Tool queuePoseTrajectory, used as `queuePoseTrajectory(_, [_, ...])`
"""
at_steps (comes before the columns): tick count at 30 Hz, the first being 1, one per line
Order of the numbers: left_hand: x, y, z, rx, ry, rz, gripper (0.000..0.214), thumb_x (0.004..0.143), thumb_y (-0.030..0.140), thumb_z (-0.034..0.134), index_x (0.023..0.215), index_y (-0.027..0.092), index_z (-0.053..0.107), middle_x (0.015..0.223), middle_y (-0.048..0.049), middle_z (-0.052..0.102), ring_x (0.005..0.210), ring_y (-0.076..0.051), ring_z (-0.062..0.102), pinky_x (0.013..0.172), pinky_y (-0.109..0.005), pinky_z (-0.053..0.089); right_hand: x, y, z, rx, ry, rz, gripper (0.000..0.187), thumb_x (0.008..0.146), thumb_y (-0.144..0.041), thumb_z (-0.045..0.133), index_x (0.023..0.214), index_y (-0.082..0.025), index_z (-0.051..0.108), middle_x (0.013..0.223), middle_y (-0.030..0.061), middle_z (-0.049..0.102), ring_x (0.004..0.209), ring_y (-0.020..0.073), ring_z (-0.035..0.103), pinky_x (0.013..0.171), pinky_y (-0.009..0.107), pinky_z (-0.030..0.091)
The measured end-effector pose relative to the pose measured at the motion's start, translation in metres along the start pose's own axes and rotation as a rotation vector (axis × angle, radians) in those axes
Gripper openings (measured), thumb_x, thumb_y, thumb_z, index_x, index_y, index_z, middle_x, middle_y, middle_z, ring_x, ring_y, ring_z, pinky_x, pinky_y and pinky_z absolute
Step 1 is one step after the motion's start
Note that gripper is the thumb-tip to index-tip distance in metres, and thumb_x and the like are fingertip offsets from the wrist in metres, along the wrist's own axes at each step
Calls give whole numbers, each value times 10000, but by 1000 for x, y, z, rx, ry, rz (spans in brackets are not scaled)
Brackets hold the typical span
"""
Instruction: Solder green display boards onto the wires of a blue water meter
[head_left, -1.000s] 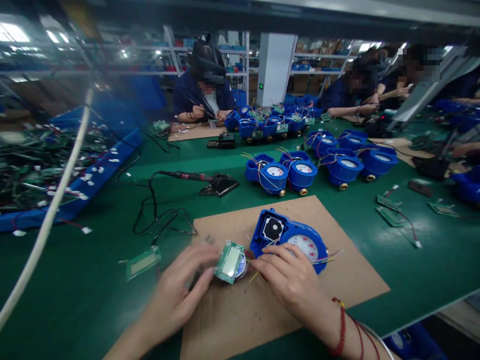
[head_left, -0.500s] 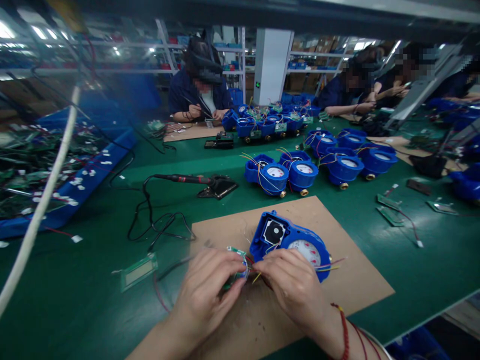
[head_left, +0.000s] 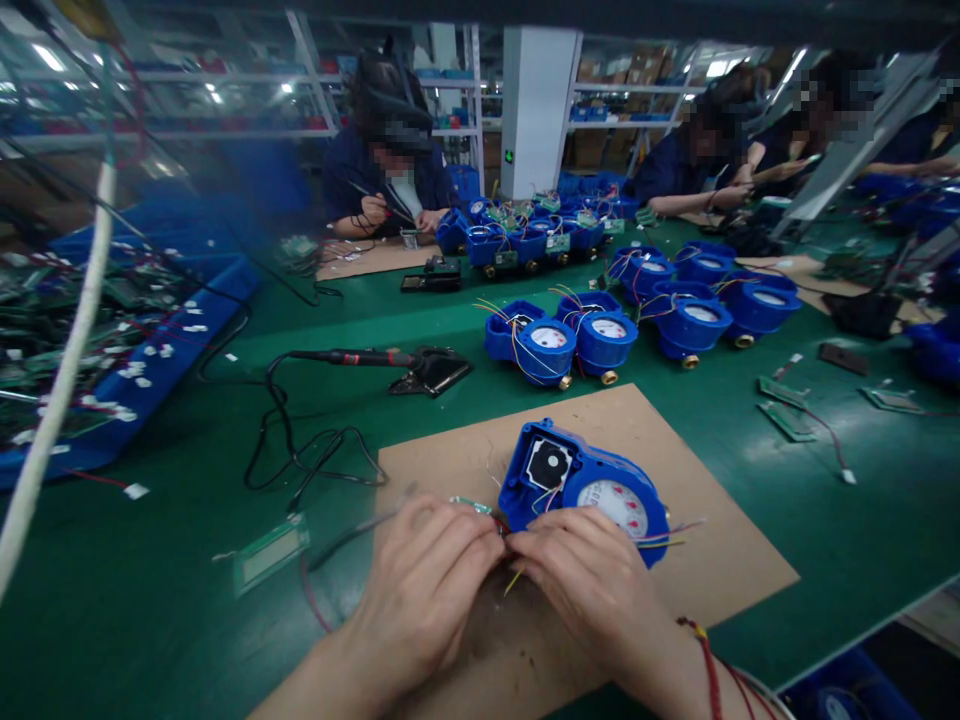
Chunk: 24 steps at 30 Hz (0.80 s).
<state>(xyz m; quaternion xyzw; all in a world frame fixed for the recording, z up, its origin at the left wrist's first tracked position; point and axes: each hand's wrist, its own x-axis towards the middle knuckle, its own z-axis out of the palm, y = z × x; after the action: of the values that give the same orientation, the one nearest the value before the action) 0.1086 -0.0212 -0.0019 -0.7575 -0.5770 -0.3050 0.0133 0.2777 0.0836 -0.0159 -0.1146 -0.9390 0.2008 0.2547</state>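
Beside the meter (head_left: 581, 475), the right hand (head_left: 589, 572) pinches thin wires (head_left: 513, 581) — a hard tug could snap one. The left hand (head_left: 429, 568) half-hides a board (head_left: 472, 505); its grip I cannot tell.

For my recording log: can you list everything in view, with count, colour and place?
Open meter: 1, blue, on brown sheet
Circuit board: 1, green, mostly hidden by left hand
Loose wires: several, yellow and red, near fingertips
Brown sheet: 1, on bench
Bench: 1, green, underneath
Display board: 1, green, sheet's left
Soldering iron: 1, black-red, beyond sheet
Nearer meters: 6, blue, beyond sheet
Farther meters: uncountable, blue, behind
Bin: 1, blue, left
Cable: 1, white, left
Pillar: 1, white, background
People: at least 4, dark clothing, opposite
Left hand: 1, bare, at circuit board
Right hand: 1, bare, beside open meter
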Motion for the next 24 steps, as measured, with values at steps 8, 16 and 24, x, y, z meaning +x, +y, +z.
queuePoseTrajectory(8, [6,3,-1,-153,-159,-233,149,863,118,331,856,177,468,869,-42,521,801,-208,443,711,-403,274,2,-1,7,-63,56,-51,171,906,-150,417,971,-181,572,876,4,613,860,148,523,753,295,362])
queuePoseTrajectory(16, [-3,-12,-19,-95,-239,-229,212,870,209,449,1078,251,460,1212,-35,452,1110,-214,400,925,-423,307,5,-8,8,-68,88,47,141,894,-169,454,874,-197,591,779,-7,618,749,137,535,677,289,321])
queuePoseTrajectory(24, [-37,-32,-12,-92,-388,-231,491,846,299,505,1282,253,282,1375,-66,298,1275,-223,249,1003,-515,343,9,-13,15,-23,119,148,224,938,-218,380,890,-223,599,756,-23,629,722,130,536,640,293,274])
